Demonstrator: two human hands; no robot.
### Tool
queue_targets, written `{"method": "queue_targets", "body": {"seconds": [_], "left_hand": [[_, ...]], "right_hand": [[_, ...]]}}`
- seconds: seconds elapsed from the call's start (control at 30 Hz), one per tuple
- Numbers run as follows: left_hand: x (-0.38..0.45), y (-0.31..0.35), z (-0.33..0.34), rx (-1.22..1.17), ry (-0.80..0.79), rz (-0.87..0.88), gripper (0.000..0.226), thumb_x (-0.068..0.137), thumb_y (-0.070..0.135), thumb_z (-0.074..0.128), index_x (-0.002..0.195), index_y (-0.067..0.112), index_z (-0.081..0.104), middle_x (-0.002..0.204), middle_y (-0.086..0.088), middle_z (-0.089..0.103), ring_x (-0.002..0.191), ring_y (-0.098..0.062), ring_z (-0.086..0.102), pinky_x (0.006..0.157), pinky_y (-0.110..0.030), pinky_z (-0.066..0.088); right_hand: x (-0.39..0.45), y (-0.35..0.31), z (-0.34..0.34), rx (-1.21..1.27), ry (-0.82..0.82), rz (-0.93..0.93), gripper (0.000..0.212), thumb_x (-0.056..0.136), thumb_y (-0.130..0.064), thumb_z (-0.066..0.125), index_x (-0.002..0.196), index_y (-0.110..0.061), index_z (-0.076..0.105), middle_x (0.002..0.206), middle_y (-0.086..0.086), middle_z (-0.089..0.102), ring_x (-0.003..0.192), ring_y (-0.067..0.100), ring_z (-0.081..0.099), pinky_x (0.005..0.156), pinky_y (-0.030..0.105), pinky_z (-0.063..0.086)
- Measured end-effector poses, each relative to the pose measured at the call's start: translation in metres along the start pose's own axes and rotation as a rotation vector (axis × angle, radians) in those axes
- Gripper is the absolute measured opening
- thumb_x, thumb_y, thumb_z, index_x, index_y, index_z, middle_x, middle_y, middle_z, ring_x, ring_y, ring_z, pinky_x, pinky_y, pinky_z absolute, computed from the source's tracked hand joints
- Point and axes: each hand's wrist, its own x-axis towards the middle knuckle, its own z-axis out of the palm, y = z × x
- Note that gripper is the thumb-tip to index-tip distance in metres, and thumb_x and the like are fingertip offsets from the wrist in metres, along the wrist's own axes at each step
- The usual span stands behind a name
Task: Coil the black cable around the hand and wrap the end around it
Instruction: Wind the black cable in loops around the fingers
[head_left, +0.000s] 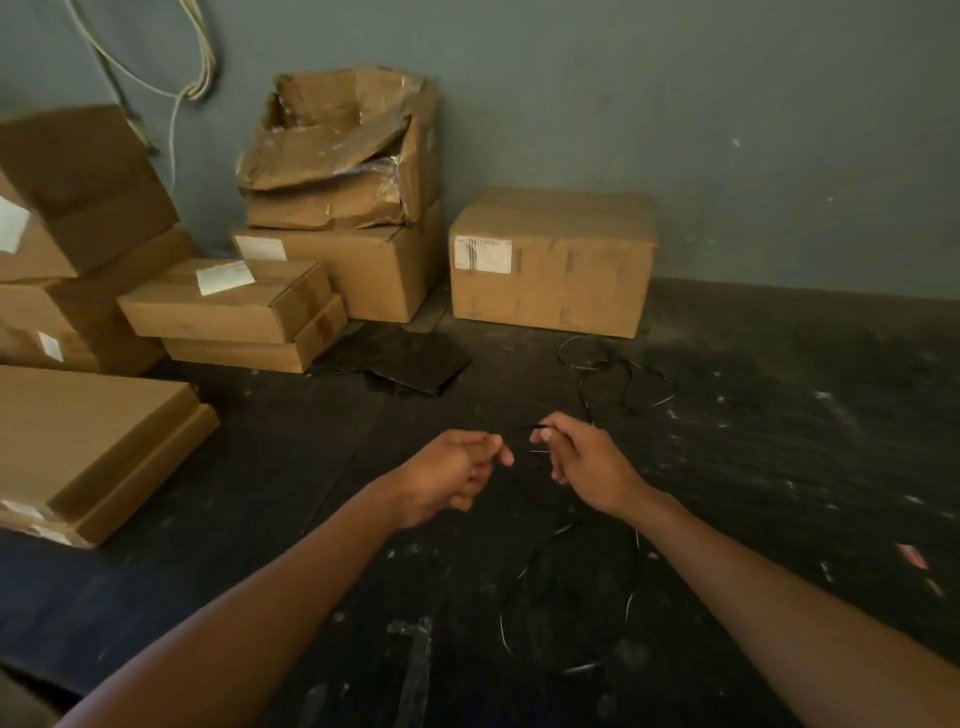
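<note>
Seen from a head-worn camera, two bare forearms reach forward over a dark, scuffed tabletop (779, 415). The left hand (449, 475) is loosely curled, with its thumb and forefinger pressed together at their tips. Whether they grip anything is hard to tell, because the thin cable is nearly invisible against the dark surface. The right hand (587, 462) sits just beside it, fingertips pinched narrow around what looks like the end of the black cable (631, 577), a short dark stub pointing toward the left hand.

Beyond the right hand the cable lies in loose, untidy loops. Another stretch curves in a wide arc below and between the two wrists, toward the person. No turns are wound around either hand.

This looks like the very start: the end has been picked up and coiling has not begun. The next move probably calls for one hand to open flat as a former while the other anchors the end against it and draws slack in. The tangled loops beyond the right hand may snag.

Cardboard boxes (553, 260) stand well beyond both hands against a grey wall, with more stacked far off past the left hand.
</note>
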Motion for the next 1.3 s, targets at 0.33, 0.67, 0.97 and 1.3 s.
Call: {"method": "queue_targets", "body": {"seconds": [0.33,0.67,0.97,1.3], "left_hand": [[-0.019,0.079,0.017,-0.538,-0.442,0.131,0.024,0.098,0.029,0.049,0.092,0.013,0.066,0.062,0.003,0.043,0.058,-0.010,0.045,0.068,-0.029,0.042],[-0.022,0.134,0.025,-0.675,-0.447,0.274,0.031,0.101,0.029,0.042,0.109,0.012,0.067,0.087,-0.005,0.074,0.085,-0.020,0.072,0.101,-0.060,0.044],[-0.001,0.168,0.001,-0.563,-0.241,0.414,0.047,0.103,0.047,0.022,0.140,0.032,0.048,0.134,-0.011,0.063,0.123,-0.033,0.059,0.100,-0.078,0.028],[0.028,0.156,-0.040,-0.251,-0.141,0.341,0.043,0.098,0.055,0.036,0.140,0.052,0.042,0.145,-0.005,0.054,0.135,-0.044,0.041,0.099,-0.083,0.005]], "right_hand": [[0.030,-0.038,-0.059,-0.001,0.284,-0.168,0.021,0.101,-0.026,0.047,0.099,-0.016,0.066,0.064,-0.027,0.060,0.063,-0.007,0.055,0.062,0.019,0.038],[0.027,-0.049,-0.060,0.036,0.254,-0.231,0.033,0.096,-0.045,0.043,0.105,-0.022,0.065,0.093,0.002,0.071,0.084,0.021,0.068,0.076,0.053,0.055],[0.008,-0.064,-0.046,-0.212,0.028,-0.227,0.019,0.101,-0.035,0.044,0.111,-0.032,0.060,0.071,0.002,0.061,0.056,0.018,0.055,0.053,0.036,0.046],[-0.015,-0.107,-0.083,-0.368,-0.084,-0.314,0.022,0.099,-0.039,0.047,0.096,-0.026,0.065,0.070,-0.008,0.059,0.060,0.005,0.055,0.059,0.019,0.041]]}}
